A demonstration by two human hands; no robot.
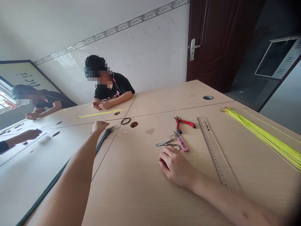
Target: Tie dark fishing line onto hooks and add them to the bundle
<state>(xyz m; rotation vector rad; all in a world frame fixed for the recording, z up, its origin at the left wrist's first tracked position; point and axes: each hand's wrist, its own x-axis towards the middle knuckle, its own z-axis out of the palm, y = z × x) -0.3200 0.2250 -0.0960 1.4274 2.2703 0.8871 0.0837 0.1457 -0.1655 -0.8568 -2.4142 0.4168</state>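
My left hand (100, 127) reaches forward with its fingers pinched together, right by the looped ends of a bundle of dark green cords (107, 133). Whatever is between those fingertips is too small to make out. The bundle runs back toward me, partly behind my forearm. My right hand (175, 164) rests on the table with its fingers curled under, so its palm is hidden. Just beyond its knuckles lie small silver scissors (164, 143), and pink thread snips (182, 142) sit against them. Pliers with red handles (184, 123) lie a little farther off.
A clear ruler (213, 149) and a bundle of yellow cords (261, 130) lie to the right. A black ring (125, 121) is near a table hole (134, 124). A roll of tape (208, 98) stands farther back. Co-workers (113, 91) sit across and to the left.
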